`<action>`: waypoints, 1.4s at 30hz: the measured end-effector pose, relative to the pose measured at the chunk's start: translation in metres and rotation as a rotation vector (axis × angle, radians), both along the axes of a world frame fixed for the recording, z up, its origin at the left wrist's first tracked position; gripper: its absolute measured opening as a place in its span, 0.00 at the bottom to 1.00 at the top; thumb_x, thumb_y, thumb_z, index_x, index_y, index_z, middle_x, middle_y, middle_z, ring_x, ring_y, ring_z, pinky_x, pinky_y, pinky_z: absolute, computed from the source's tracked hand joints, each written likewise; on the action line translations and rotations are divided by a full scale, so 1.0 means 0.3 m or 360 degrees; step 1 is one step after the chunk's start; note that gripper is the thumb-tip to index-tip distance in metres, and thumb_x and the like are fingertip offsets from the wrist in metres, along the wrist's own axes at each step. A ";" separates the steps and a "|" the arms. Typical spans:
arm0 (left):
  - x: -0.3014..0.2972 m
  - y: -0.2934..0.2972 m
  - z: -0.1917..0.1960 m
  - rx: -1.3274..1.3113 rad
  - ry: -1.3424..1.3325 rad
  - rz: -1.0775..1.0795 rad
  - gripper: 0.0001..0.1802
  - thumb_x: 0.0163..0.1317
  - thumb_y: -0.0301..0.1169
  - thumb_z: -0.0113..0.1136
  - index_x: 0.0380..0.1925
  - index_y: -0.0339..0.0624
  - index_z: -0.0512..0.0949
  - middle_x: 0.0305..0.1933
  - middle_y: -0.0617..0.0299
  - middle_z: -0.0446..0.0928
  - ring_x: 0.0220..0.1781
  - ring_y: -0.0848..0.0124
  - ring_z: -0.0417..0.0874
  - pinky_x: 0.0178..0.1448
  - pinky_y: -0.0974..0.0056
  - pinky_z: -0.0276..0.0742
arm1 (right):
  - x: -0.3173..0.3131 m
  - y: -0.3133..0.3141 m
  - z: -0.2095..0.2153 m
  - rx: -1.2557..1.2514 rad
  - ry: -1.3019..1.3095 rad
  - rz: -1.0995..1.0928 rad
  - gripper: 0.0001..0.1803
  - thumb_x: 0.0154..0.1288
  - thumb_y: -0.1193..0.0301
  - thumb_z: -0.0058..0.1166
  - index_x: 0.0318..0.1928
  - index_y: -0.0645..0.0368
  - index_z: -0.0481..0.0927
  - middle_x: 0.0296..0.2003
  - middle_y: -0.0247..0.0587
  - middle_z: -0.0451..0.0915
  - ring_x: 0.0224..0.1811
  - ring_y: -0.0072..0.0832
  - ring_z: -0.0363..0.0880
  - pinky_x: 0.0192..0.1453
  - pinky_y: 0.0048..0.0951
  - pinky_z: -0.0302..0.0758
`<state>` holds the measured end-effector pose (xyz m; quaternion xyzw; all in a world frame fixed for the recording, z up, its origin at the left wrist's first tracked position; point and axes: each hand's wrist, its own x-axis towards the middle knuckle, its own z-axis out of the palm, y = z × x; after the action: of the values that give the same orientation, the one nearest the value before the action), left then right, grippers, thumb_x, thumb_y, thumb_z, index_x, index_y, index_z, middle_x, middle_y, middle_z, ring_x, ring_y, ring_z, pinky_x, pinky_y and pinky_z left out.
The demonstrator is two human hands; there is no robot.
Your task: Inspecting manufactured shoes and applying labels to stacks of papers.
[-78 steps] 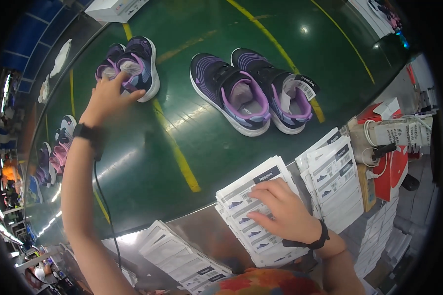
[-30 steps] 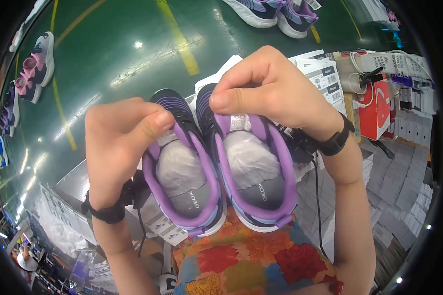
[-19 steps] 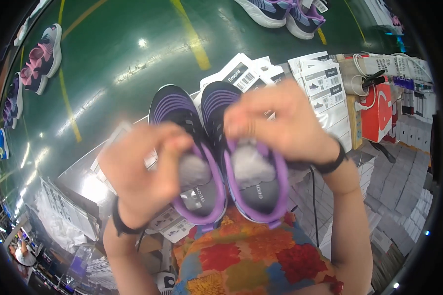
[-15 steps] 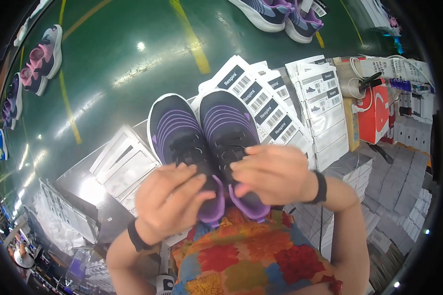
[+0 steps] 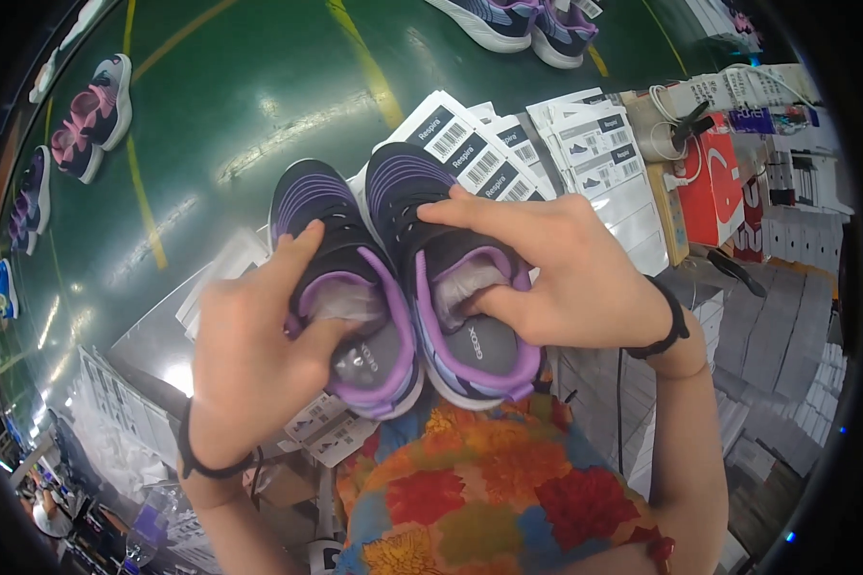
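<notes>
Gripped dark, purple-striped sneakers (image 5: 401, 230) (white-soled, stuffed with paper (image 5: 343, 301)) in both hands (image 5: 244, 359) (image 5: 585, 276), over the near edge of the surface (image 5: 259, 110).

Glossy green worktop (image 5: 197, 110) with yellow lines (image 5: 366, 62) and pale light reflections (image 5: 297, 136)

The green, yellow-striped tabletop (image 5: 259, 105) carries purple-trimmed sneakers (image 5: 494, 21) between twelve and one o'clock, pink-trimmed shoes (image 5: 105, 101) toward ten.
</notes>
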<state>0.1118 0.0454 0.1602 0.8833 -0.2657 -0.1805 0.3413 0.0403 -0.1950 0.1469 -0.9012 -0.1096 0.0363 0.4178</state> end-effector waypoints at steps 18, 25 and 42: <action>-0.272 0.130 0.060 -0.1346 0.0099 0.0568 0.30 0.57 0.20 0.58 0.62 0.25 0.67 0.54 0.41 0.77 0.52 0.58 0.82 0.59 0.59 0.78 | -0.087 0.021 -0.097 0.2029 0.0312 -0.0613 0.34 0.62 0.72 0.60 0.67 0.65 0.62 0.63 0.51 0.68 0.63 0.33 0.72 0.67 0.33 0.70; -0.218 -0.051 -0.063 -0.1574 0.0549 0.0995 0.30 0.56 0.19 0.58 0.61 0.25 0.67 0.54 0.43 0.77 0.52 0.59 0.82 0.57 0.60 0.79 | -0.073 0.066 -0.220 0.1769 0.0386 -0.0226 0.34 0.62 0.72 0.60 0.67 0.66 0.62 0.62 0.53 0.68 0.63 0.34 0.71 0.67 0.34 0.70; 0.291 0.045 -0.251 -0.1176 0.0180 0.0853 0.30 0.60 0.24 0.59 0.61 0.34 0.61 0.57 0.47 0.73 0.55 0.61 0.80 0.53 0.60 0.81 | 0.376 -0.045 -0.237 0.0783 -0.0087 -0.0836 0.34 0.54 0.82 0.50 0.64 0.59 0.59 0.49 0.52 0.77 0.44 0.42 0.81 0.52 0.37 0.76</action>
<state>0.1991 0.0587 0.0849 0.7287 -0.0555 -0.0268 0.6821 0.1529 -0.2087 0.0757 -0.7717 0.1092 -0.1238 0.6141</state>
